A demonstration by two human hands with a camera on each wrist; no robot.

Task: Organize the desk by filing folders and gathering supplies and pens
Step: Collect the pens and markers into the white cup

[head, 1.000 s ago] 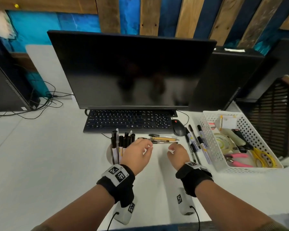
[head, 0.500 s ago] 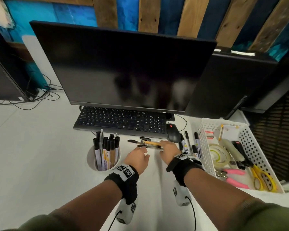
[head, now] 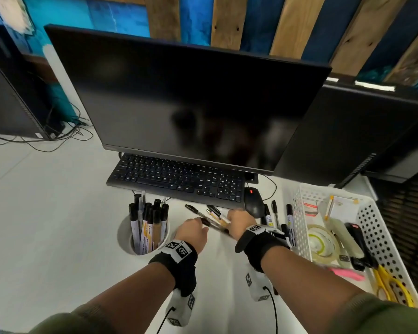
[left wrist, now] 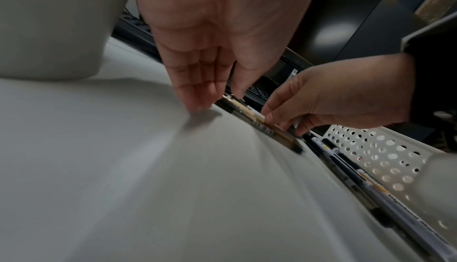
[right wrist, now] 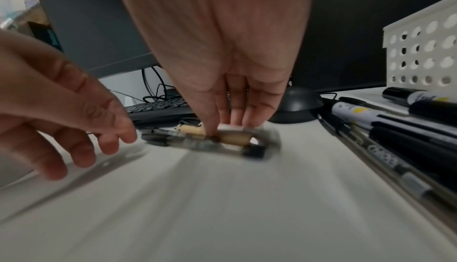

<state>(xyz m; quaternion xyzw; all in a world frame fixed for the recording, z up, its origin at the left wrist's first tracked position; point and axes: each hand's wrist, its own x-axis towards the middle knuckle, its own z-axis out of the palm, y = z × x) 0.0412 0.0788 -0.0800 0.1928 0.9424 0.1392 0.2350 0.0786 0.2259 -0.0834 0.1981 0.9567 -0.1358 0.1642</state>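
Note:
A small bunch of loose pens (head: 214, 218) lies at a slant on the white desk in front of the keyboard. My right hand (head: 230, 223) pinches the bunch near its right end, thumb in front and fingers behind (right wrist: 222, 127). My left hand (head: 201, 227) reaches down at the bunch's left end with straight fingers (left wrist: 197, 98) whose tips touch the desk beside the pens (left wrist: 247, 114). A white pen cup (head: 124, 233) full of markers stands left of my left hand. More markers (head: 275, 214) lie between my right hand and the basket.
A white perforated basket (head: 297, 213) with tape, scissors and other supplies stands at the right. A black keyboard (head: 179, 179) and mouse (head: 253, 201) sit just beyond the pens, under a dark monitor (head: 179, 97). Cables trail at the far left.
Both hands have moved forward onto the loose pens. The right hand has taken hold of the bunch, which now lies at a slant and closer to me.

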